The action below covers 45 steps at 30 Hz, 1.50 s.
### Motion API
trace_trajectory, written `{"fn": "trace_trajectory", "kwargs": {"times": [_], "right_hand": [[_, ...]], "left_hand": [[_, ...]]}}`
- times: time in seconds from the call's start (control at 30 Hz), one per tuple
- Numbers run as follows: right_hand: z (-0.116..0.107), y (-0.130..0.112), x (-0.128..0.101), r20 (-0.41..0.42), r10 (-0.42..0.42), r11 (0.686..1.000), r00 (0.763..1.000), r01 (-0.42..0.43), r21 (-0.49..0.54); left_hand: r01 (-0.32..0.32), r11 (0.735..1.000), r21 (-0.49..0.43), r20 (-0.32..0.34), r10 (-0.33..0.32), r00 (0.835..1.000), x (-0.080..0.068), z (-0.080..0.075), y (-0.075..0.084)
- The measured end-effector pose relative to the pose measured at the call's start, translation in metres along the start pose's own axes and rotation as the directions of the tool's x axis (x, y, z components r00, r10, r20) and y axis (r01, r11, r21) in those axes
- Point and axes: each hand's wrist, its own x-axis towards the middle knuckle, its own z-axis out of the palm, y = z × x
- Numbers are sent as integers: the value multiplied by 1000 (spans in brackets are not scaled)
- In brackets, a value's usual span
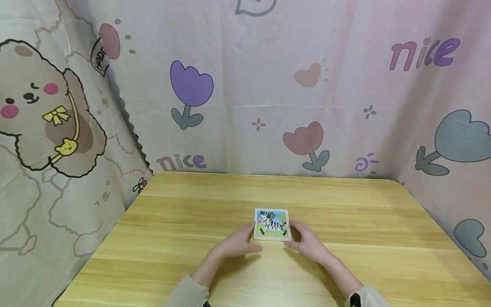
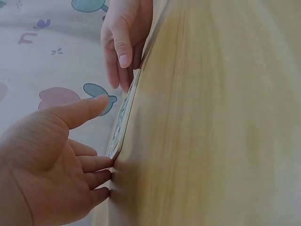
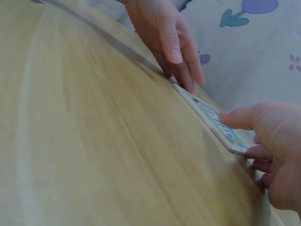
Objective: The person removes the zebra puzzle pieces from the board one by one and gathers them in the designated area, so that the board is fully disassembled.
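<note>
I see zebra puzzle board (image 1: pixel 272 224) flat on desk (image 1: pixel 184 221), left hand (image 1: pixel 239 244) and right hand (image 1: pixel 307 242) fingers straight touching its side edges, fingertips partly hidden, wrist views show the picture edge-on, unreadable

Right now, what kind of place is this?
Probably a small play corner at home: a wooden table, cartoon-printed cloth with tulips and a puppy hung around it, and a zebra puzzle board between both hands.

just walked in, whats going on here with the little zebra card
A person sits at a wooden table with both hands at a small square zebra picture board lying flat on it. The left hand touches its left edge with its fingertips, and the right hand touches its right edge. The board is not lifted.
</note>
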Motion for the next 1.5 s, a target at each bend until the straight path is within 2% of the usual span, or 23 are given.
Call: {"fn": "trace_trajectory", "kwargs": {"times": [0.17,0.33,0.57,0.77,0.93,1.07,1.2,1.37,1.5], "right_hand": [[2,-3,-9,14,-7,1000,1000,7,26],[3,-5,-19,30,-21,1000,999,20,8],[4,-12,-31,17,7,1000,1000,-7,18],[4,-15,-38,-9,-3,999,1000,3,-32],[1,-14,-36,-26,8,998,1000,-10,-64],[-3,-11,-26,-38,8,997,999,-10,-70],[-5,-12,-12,-43,0,998,999,-3,-66],[-2,-15,6,-45,-10,998,999,7,-67],[5,-19,22,-25,-46,997,999,45,-56]], "left_hand": [[-24,1000,15,18,24,1000,-11,2,4],[-9,999,50,22,7,1000,-23,4,7],[0,998,66,32,-2,999,-35,6,13],[6,996,93,47,-10,999,-40,7,15],[16,979,204,53,-28,998,-43,8,15],[-7,926,378,66,-19,998,-46,8,18],[-55,841,538,95,5,995,-46,8,20],[-129,741,659,149,40,988,-46,11,21],[-176,688,704,186,61,981,-47,12,24]]}}
